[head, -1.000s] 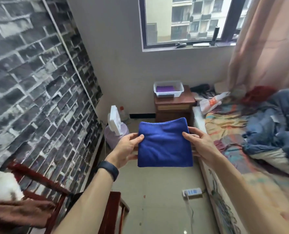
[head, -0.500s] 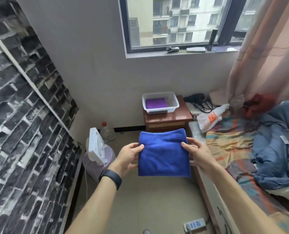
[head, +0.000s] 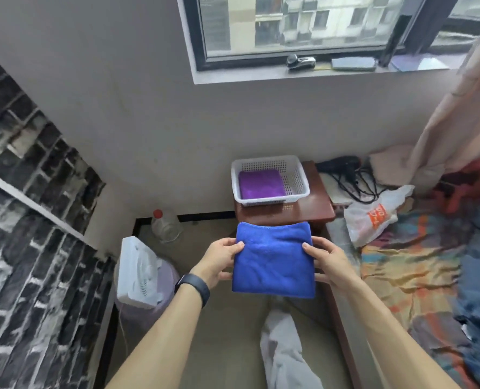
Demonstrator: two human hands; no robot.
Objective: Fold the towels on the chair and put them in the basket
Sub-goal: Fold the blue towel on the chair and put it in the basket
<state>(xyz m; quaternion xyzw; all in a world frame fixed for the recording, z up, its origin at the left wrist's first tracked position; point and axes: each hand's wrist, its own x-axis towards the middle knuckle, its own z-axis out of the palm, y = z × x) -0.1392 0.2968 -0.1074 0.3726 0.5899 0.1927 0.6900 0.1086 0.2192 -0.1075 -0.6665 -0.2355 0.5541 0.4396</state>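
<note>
Judged soft, light and floppy, the folded blue towel is pinched at its 2 side edges by the left grip and right grip, in the air near the basket on the table.

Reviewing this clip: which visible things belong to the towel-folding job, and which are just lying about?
Job: folded blue towel, held by left hand and right hand; white perforated plastic basket; folded purple towel inside it.
Lying about: white box fan; red-capped clear bottle; black hair dryer; white plastic bag.
</note>
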